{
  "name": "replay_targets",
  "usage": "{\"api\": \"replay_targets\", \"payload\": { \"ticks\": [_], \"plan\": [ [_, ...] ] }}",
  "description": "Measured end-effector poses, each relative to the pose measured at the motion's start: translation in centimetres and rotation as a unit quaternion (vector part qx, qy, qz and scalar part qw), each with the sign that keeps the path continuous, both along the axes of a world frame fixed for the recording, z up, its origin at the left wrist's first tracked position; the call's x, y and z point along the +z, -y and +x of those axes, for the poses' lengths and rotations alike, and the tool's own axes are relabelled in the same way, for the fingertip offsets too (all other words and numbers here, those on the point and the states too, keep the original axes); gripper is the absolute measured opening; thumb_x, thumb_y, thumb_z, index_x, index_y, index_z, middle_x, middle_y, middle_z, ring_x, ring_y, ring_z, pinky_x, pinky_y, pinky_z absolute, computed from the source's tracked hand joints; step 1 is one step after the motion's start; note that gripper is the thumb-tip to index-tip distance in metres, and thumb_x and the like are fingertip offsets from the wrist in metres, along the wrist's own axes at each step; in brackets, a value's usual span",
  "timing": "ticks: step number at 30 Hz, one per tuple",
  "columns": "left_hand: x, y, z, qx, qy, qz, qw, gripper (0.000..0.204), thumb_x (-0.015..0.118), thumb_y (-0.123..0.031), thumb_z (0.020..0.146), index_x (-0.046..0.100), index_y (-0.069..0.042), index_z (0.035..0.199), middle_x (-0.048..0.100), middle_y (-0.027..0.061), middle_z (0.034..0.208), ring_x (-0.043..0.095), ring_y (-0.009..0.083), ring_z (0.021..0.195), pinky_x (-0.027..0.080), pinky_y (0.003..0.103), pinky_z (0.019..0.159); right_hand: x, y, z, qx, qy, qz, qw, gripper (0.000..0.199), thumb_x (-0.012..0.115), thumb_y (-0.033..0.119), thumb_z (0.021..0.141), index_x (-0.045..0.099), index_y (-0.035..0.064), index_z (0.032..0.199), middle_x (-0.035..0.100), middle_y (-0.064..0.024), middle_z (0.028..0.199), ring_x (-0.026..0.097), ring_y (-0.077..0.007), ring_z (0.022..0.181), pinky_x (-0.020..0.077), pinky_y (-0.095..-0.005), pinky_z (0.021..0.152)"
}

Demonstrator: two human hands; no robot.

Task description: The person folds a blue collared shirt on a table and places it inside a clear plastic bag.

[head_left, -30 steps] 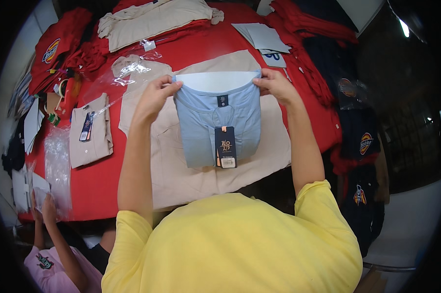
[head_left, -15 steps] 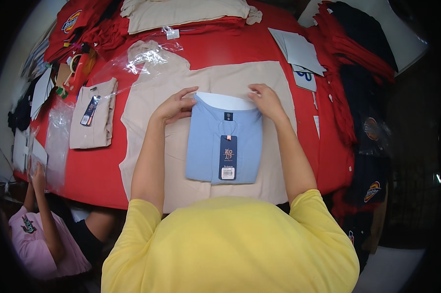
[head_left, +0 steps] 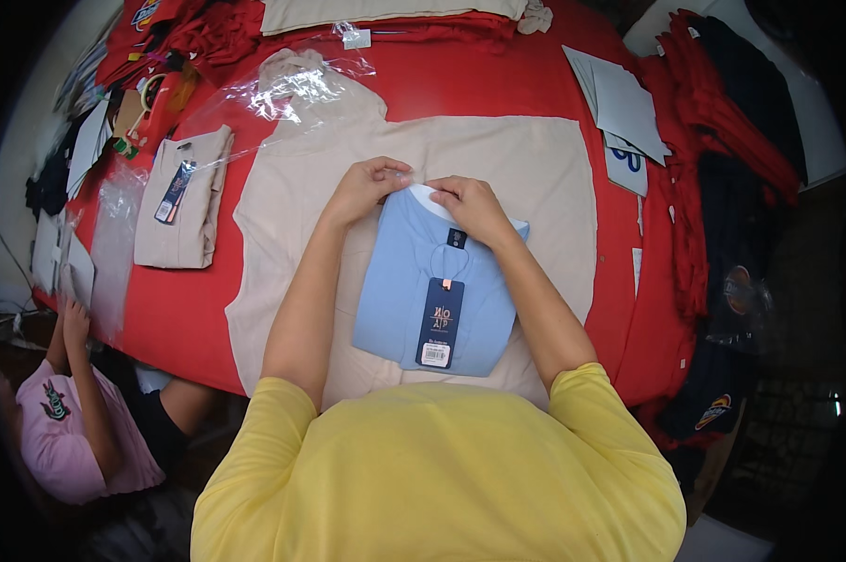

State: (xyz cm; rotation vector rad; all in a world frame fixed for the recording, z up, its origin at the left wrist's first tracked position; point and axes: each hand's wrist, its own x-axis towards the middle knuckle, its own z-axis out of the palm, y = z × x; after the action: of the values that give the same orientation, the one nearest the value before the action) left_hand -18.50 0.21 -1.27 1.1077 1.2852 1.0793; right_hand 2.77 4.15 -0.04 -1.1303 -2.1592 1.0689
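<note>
A folded light blue shirt [head_left: 395, 290] lies front up before me, slightly turned. A dark hang tag [head_left: 442, 314] with a white sticker hangs from its front on a loop. Inside the neck opening shows a white card [head_left: 423, 199]. My left hand [head_left: 371, 190] is closed at the upper left corner of the neckline, thumb and fingers pinching the edge. Close beside it, my right hand [head_left: 472, 211] is closed on the collar rim; whether it grips the card too I cannot tell. Beneath the shirt spreads a beige garment [head_left: 282, 281].
Left of me lie a folded beige shirt [head_left: 172, 239] with a tag and clear plastic bags [head_left: 118, 248]. White cards [head_left: 620, 103] and red and navy garments [head_left: 704, 225] are at the right. A co-worker in a pink shirt [head_left: 86, 450] sits at lower left.
My right hand has moved left along the collar, close to my left hand. The blue shirt has turned slightly clockwise. Both hands now pinch the neckline. The whole view has shifted a little.
</note>
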Motion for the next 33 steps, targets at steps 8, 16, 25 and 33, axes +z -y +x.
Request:
{"api": "replay_targets", "payload": {
  "ticks": [8,16,25,33],
  "plan": [
    [-0.1,0.2,-0.8,-0.020,0.049,0.004,0.999,0.026,0.067,-0.013,0.089,0.062,-0.002,0.113,0.068,0.0028,0.085,0.062,0.0069,0.073,0.049,0.022,0.067,3.1,0.3,-1.3,0.029,0.080,-0.019,0.996,0.037,0.073,0.022,0.079,0.062,0.0005,0.107,0.068,-0.0204,0.098,0.065,-0.0318,0.094,0.0490,-0.0377,0.083],
    [0.6,1.3,-1.3,-0.047,0.036,0.027,0.998,0.026,0.066,-0.009,0.089,0.064,0.000,0.114,0.068,0.0035,0.093,0.063,0.0084,0.081,0.051,0.023,0.073,2.4,0.2,-0.7,0.044,0.045,-0.010,0.998,0.026,0.068,0.012,0.083,0.064,-0.0015,0.105,0.069,-0.0177,0.093,0.066,-0.0270,0.087,0.0486,-0.0350,0.079],
    [-1.0,-0.2,-0.3,-0.011,-0.017,-0.001,1.000,0.022,0.065,-0.011,0.089,0.067,0.000,0.108,0.068,0.0035,0.089,0.062,0.0087,0.080,0.050,0.024,0.072,2.3,-0.3,-0.4,0.063,0.061,-0.002,0.996,0.027,0.062,0.012,0.085,0.066,0.0002,0.110,0.068,-0.0209,0.101,0.065,-0.0338,0.095,0.0486,-0.0376,0.085],
    [2.1,1.3,1.4,0.016,-0.401,0.149,0.904,0.033,0.067,-0.024,0.087,0.066,-0.005,0.114,0.065,0.0121,0.109,0.060,0.0254,0.099,0.048,0.036,0.086,6.1,-1.5,9.0,-0.018,0.083,-0.077,0.993,0.040,0.065,0.027,0.086,0.066,0.0045,0.119,0.066,-0.0128,0.114,0.060,-0.0280,0.108,0.0456,-0.0356,0.095]
  ]
}}
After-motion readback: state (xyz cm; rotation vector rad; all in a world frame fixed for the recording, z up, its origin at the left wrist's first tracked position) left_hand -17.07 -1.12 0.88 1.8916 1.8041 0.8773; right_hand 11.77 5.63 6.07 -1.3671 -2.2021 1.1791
